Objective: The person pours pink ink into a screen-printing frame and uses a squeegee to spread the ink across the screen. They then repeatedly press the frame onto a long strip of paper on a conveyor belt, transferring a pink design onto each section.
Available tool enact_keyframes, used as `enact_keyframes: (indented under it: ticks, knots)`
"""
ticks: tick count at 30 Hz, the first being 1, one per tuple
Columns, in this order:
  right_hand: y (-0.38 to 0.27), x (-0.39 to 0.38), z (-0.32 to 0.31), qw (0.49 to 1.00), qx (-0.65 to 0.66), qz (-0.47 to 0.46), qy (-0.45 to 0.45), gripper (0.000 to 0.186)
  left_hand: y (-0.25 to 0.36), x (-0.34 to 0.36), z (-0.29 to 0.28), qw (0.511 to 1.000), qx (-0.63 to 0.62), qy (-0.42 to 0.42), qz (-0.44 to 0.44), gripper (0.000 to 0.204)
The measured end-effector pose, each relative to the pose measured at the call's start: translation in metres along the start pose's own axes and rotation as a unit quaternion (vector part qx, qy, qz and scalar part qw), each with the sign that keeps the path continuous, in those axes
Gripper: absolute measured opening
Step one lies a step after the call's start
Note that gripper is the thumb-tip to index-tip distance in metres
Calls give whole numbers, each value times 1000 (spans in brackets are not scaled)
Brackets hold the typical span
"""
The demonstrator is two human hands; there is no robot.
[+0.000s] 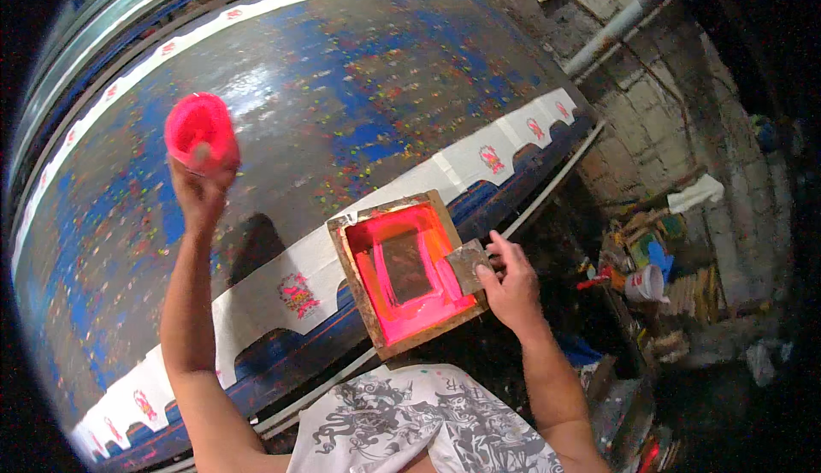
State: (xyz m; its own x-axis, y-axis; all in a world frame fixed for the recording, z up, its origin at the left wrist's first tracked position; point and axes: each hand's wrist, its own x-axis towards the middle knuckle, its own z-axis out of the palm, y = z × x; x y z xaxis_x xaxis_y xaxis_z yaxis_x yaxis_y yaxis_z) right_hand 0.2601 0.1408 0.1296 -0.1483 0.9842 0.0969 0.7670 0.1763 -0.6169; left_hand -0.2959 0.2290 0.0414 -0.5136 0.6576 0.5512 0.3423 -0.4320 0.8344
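Observation:
My left hand (205, 192) is raised over the table and wrapped round a cup (198, 135) coated with bright pink ink, with something pale inside it. Close to my body, a wooden screen-printing frame (356, 289) rests across the table's near edge, its inside smeared with pink and orange ink round a darker rectangular window. At the frame's right side my right hand (515, 292) grips a flat, ink-stained squeegee (466, 269) between thumb and fingers. A white strip (453, 163) printed with small pink figures runs under or beside the frame along the near edge; exact contact is hidden.
The long table (299, 144) is dark and speckled with paint. A second printed white strip (269, 5) follows its far edge. To the right are a brick floor (658, 101), a pipe (611, 37), a white bucket (647, 283), a white cloth (697, 193) and stacked wood pieces.

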Motion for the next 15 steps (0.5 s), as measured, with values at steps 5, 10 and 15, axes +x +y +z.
enact_keyframes:
  ticks: [5,10,15]
  knots:
    - [-32,8,-39,970,67,-231,44,78,98,-74,15,985,63,-128,99,106]
    - [-50,-9,-39,897,215,-386,-26,80,187,-121,26,897,329,-184,231,109]
    - [-28,-38,-36,809,354,-463,-79,59,244,-141,41,865,376,-205,260,98]
